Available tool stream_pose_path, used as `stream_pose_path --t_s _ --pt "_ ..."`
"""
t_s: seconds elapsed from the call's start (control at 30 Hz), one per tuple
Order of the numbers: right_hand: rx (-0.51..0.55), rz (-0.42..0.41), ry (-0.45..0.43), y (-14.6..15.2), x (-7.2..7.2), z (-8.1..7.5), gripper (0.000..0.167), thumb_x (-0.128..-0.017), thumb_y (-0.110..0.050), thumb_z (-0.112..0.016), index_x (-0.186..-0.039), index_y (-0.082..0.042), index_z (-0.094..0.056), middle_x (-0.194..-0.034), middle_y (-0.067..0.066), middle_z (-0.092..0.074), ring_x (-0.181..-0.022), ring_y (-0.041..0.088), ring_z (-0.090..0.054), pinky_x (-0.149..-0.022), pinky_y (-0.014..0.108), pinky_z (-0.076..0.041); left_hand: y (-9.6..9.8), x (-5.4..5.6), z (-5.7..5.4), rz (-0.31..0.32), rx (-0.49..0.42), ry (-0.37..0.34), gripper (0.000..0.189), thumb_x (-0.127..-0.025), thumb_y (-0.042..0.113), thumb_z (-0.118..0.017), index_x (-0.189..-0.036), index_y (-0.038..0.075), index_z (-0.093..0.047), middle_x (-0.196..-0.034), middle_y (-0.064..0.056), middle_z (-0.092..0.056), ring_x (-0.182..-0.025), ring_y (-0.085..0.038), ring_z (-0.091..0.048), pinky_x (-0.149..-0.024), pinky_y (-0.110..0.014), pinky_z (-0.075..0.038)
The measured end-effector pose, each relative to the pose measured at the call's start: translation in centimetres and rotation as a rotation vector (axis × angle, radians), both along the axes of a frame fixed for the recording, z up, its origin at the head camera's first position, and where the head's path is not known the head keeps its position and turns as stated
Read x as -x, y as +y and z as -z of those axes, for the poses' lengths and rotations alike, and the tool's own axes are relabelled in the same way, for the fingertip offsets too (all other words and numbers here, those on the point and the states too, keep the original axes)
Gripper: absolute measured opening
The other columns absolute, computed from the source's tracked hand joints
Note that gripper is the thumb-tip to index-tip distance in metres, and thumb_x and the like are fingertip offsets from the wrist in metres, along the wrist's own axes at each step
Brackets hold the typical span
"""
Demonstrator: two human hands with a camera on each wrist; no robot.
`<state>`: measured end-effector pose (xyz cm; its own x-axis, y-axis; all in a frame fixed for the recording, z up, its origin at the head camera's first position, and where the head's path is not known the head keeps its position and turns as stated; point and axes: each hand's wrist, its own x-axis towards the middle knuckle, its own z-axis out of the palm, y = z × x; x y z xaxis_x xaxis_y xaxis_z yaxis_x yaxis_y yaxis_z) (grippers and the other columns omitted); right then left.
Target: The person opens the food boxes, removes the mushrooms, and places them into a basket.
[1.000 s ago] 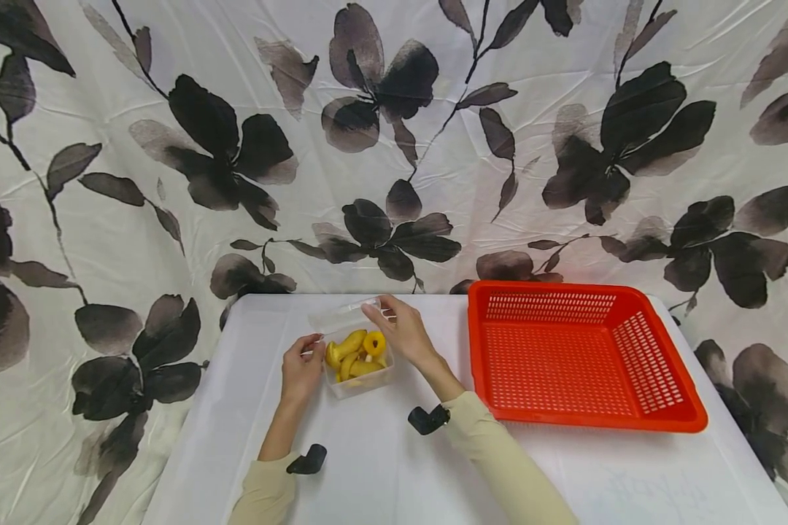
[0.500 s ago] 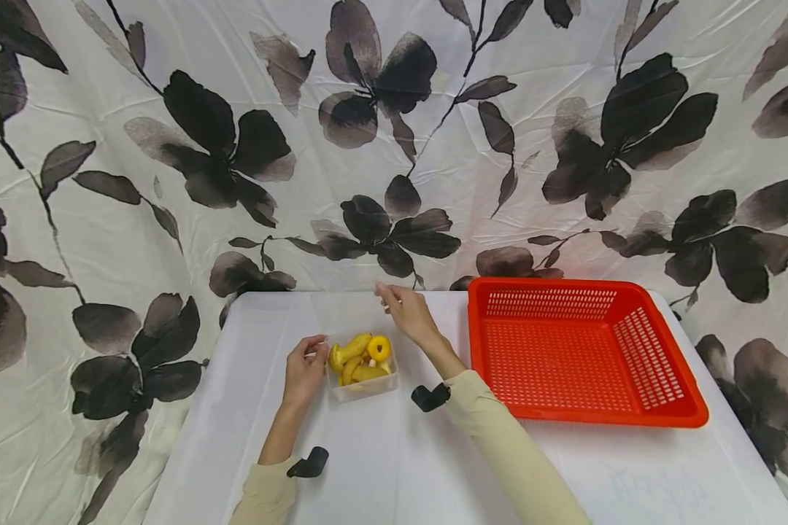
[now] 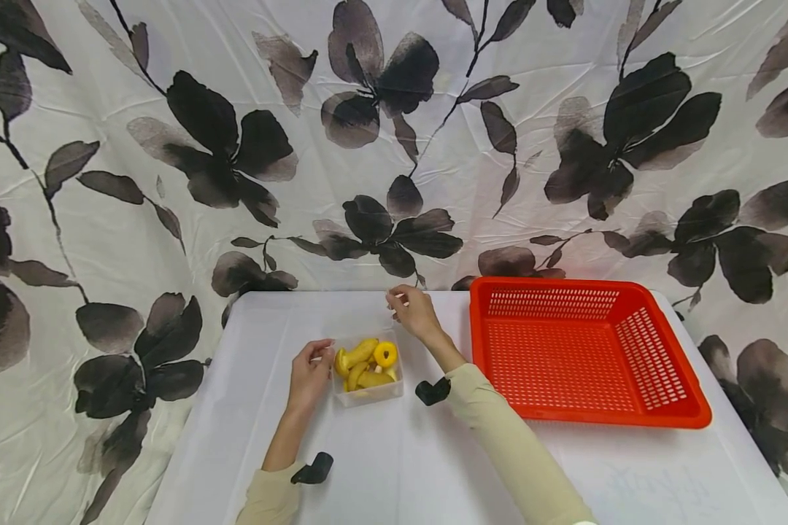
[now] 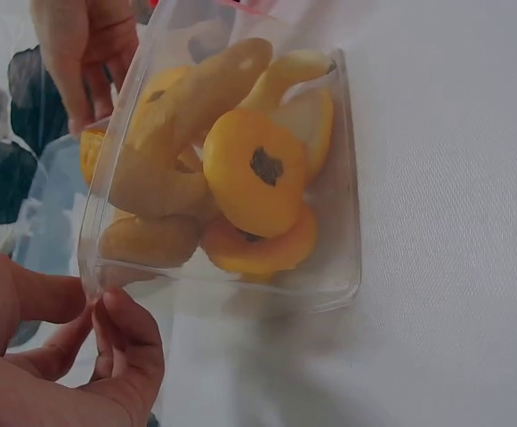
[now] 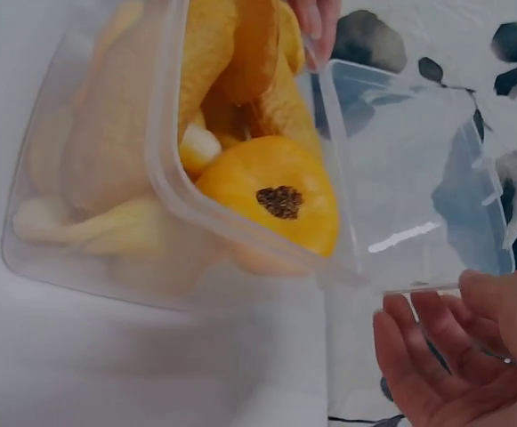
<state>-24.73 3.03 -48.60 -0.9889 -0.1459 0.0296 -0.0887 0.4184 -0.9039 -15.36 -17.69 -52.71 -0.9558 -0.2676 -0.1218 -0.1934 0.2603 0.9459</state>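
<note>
A clear plastic food container [image 3: 369, 397] stands on the table, holding several yellow squash-like pieces. One round piece [image 5: 271, 200] with a dark scar lies near the rim. At the container's left corner, my left hand [image 3: 310, 375] pinches the rim between thumb and fingers. The clear lid [image 5: 400, 169] is raised off the container and leans away behind the back rim. My right hand [image 3: 415, 313], beyond the container's back right, pinches the lid's free edge between thumb and fingers. In the head view the lid barely shows against the white cloth.
To the right sits a large red plastic basket [image 3: 597, 418] with perforated walls. White cloth covers the table [image 3: 407, 467]. A floral curtain [image 3: 499, 175] hangs directly behind the table's back edge. Black wrist cameras are on both sleeves.
The right hand has moved back and slightly right, swinging the lid from above the container to behind it. The container and left hand have shifted slightly right.
</note>
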Motion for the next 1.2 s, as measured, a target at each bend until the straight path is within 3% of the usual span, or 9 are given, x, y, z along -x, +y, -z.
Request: stream_pose_path --t_s 0.17,0.3,0.53,0.7,0.83,0.97,1.2 --pt "0.071 0.026 -0.062 0.1 0.0 1.0 0.018 -0.1 -0.003 -0.064 -0.114 0.008 -0.064 -0.1 0.028 -0.071 -0.082 0.037 -0.072 -0.071 0.038 -0.062 0.3 -0.1 -0.2 -0.016 0.025 -0.006 0.028 -0.103 0.011 -0.058 -0.125 -0.005 -0.065 -0.108 -0.017 -0.061 -0.067 -0.008 -0.054 -0.059 -0.016 -0.047" --pt "0.108 0.067 -0.057 0.0 0.1 2.0 0.014 -0.097 -0.001 -0.068 -0.108 0.008 -0.066 -0.093 0.024 -0.071 -0.08 0.038 -0.072 -0.071 0.042 -0.062 0.5 0.0 -0.4 -0.033 0.021 -0.015 0.029 -0.105 0.015 -0.059 -0.124 -0.006 -0.066 -0.105 -0.015 -0.062 -0.069 -0.009 -0.054 -0.057 -0.017 -0.048" --pt "0.123 0.117 0.03 0.0 -0.3 3.2 0.007 -0.092 -0.001 -0.074 -0.095 0.004 -0.07 -0.083 0.016 -0.071 -0.071 0.034 -0.073 -0.061 0.026 -0.059 0.6 0.0 -0.2 -0.077 -0.035 -0.011 0.026 -0.103 0.012 -0.062 -0.121 -0.007 -0.068 -0.101 -0.015 -0.064 -0.069 -0.008 -0.054 -0.056 -0.016 -0.048" --pt "0.101 0.102 0.07 0.2 -0.8 2.9 0.006 -0.092 -0.001 -0.073 -0.093 0.003 -0.069 -0.08 0.013 -0.068 -0.064 0.025 -0.07 -0.059 0.025 -0.058 0.6 0.0 -0.1 -0.085 -0.07 -0.02 0.025 -0.103 0.011 -0.062 -0.12 -0.007 -0.068 -0.103 -0.017 -0.064 -0.071 -0.01 -0.055 -0.057 -0.016 -0.049" --pt "0.044 0.049 0.144 0.2 -1.5 2.5 0.006 -0.092 -0.002 -0.073 -0.092 0.001 -0.069 -0.081 0.01 -0.067 -0.069 0.019 -0.066 -0.066 0.024 -0.056 0.6 0.0 -0.1 -0.084 -0.079 -0.022 0.026 -0.104 0.011 -0.061 -0.122 -0.007 -0.067 -0.104 -0.017 -0.063 -0.073 -0.011 -0.055 -0.057 -0.016 -0.049" --pt "-0.001 -0.056 0.219 0.0 -2.3 2.0 0.005 -0.093 -0.002 -0.073 -0.095 0.0 -0.069 -0.084 0.009 -0.068 -0.077 0.019 -0.064 -0.075 0.028 -0.056 0.7 -0.1 -0.2 -0.086 -0.08 -0.034 0.026 -0.104 0.011 -0.061 -0.123 -0.006 -0.067 -0.105 -0.017 -0.063 -0.074 -0.01 -0.054 -0.058 -0.015 -0.048" --pt "-0.033 -0.284 0.201 -0.7 -3.2 1.4 0.01 -0.096 -0.003 -0.07 -0.105 0.003 -0.07 -0.094 0.01 -0.069 -0.085 0.021 -0.064 -0.082 0.03 -0.057 0.6 0.0 -0.3 -0.104 -0.101 -0.044 0.026 -0.104 0.011 -0.06 -0.124 -0.005 -0.066 -0.103 -0.013 -0.062 -0.072 -0.009 -0.053 -0.058 -0.016 -0.047"
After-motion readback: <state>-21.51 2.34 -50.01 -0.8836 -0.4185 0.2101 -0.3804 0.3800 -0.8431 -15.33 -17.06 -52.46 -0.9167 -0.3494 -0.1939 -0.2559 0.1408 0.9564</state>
